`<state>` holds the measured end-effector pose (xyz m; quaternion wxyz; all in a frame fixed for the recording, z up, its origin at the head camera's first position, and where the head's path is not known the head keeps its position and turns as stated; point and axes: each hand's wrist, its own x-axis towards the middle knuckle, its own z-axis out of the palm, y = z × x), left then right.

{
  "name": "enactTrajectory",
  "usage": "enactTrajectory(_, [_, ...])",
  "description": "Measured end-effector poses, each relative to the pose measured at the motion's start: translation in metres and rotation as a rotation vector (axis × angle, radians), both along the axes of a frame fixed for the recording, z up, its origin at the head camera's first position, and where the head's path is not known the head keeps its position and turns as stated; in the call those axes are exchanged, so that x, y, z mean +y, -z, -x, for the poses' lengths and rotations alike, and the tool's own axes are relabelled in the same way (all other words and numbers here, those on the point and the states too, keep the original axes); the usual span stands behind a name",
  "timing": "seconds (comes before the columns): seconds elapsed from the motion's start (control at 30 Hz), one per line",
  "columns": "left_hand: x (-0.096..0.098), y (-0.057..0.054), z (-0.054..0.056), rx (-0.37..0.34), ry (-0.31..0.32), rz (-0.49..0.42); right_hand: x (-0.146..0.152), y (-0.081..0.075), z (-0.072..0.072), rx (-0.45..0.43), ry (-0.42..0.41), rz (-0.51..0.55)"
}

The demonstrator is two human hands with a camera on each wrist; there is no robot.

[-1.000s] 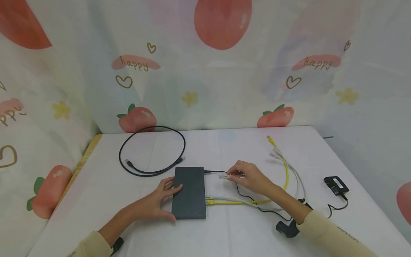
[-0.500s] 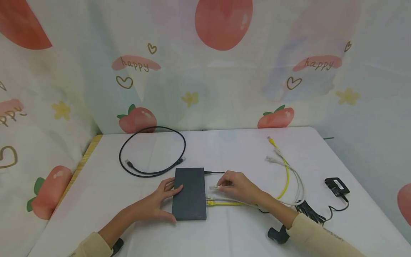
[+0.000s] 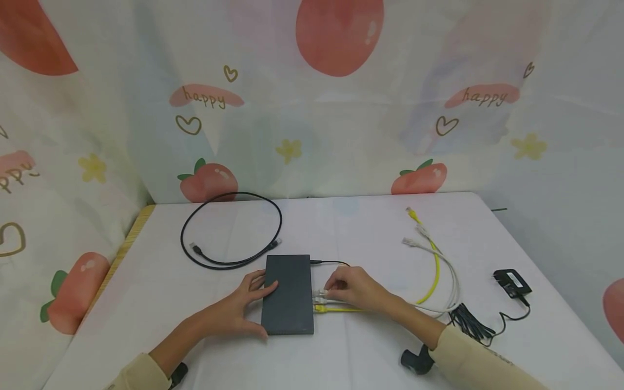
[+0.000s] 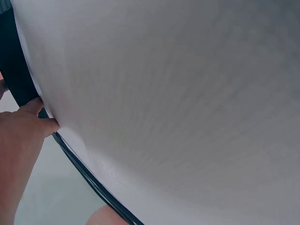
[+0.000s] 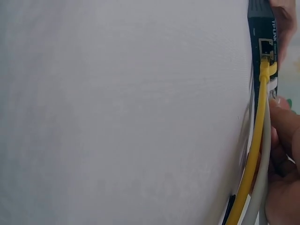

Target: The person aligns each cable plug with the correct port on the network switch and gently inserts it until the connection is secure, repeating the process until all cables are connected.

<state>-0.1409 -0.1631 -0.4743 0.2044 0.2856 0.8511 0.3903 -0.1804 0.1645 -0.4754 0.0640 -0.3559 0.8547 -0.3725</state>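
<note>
The dark TP-LINK network switch [image 3: 287, 298] lies flat on the white table, ports facing right. My left hand [image 3: 244, 309] holds its left side, one finger on top and the thumb at the near-left corner. My right hand [image 3: 358, 290] pinches the clear plug [image 3: 319, 293] of a pale network cable against the port side; whether it is seated cannot be told. Nearer me, a yellow network cable [image 3: 336, 309] and another pale one enter neighbouring ports. In the right wrist view, an uncovered port [image 5: 266, 48] shows beyond the yellow plug [image 5: 265, 70].
A coiled black network cable [image 3: 280, 216] lies behind the switch. Loose ends of the yellow and pale cables [image 3: 414, 242] curve at back right. A black power adapter [image 3: 512, 283] and bundled black cord [image 3: 470, 324] lie on the right. A thin black lead [image 3: 324, 261] enters the switch's far corner.
My right hand has moved left and toward me, bringing the clear plug to the switch's port side. The loose pale cable end shifted slightly. My left hand has stayed put.
</note>
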Motion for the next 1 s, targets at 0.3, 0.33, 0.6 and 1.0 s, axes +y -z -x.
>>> enactTrajectory(0.3, [-0.0005,0.0004,-0.0009,-0.009,-0.003,-0.003,-0.0016,0.0036,-0.0002,-0.061,0.044,0.006])
enactTrajectory(0.33, [-0.0004,0.0003,-0.0009,-0.011,-0.004,-0.003,-0.0019,0.0037,-0.0002,-0.055,0.043,0.010])
enactTrajectory(0.6, [0.0003,-0.0001,-0.0011,-0.016,-0.005,-0.009,-0.0077,0.0019,-0.0038,-0.030,0.067,0.024])
enactTrajectory(1.0, [0.0005,-0.0005,0.0002,-0.013,-0.007,0.002,-0.0088,-0.0019,-0.0035,-0.038,0.054,-0.056])
